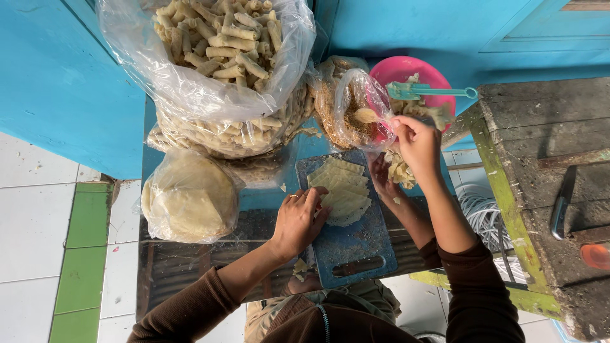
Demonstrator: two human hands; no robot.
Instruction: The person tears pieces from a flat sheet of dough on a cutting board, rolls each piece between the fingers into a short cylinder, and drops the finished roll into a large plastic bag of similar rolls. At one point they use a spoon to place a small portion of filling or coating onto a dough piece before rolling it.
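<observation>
Pale yellow pastry sheets [343,189], cut square and stacked in an overlapping pile, lie on a blue cutting board [356,244], and the left hand [298,219] rests flat on the pile's near-left edge, its fingers [316,202] spread and released, pressing down rather than gripping. The right hand [416,143] is raised just beyond the far right corner of the board, its fingers [400,124] pinched on the rim of a small clear bag of filling [352,111] whose mouth is held open; a spoon-like pale piece shows inside it. Another hand [383,178], palm up and belonging to a second forearm, lies between the right hand and the sheets, just beside the pile; whether it holds anything I cannot tell. Scraps of pastry [399,170] lie under the right hand's fingers. Behind those fingers sits a pink bowl [406,68] with a teal plastic tool [432,92] laid across its rim. Left of the left hand's fingers, a clear bag of round flat wrappers [189,198] rests on the bench [190,260]. Farther away from both hands, a large clear bag of rolled pastry sticks [216,44] stands over a second such bag, against a blue wall [57,82]. Well to the right of the right hand stands a weathered wooden table [540,127] with a green edge.
</observation>
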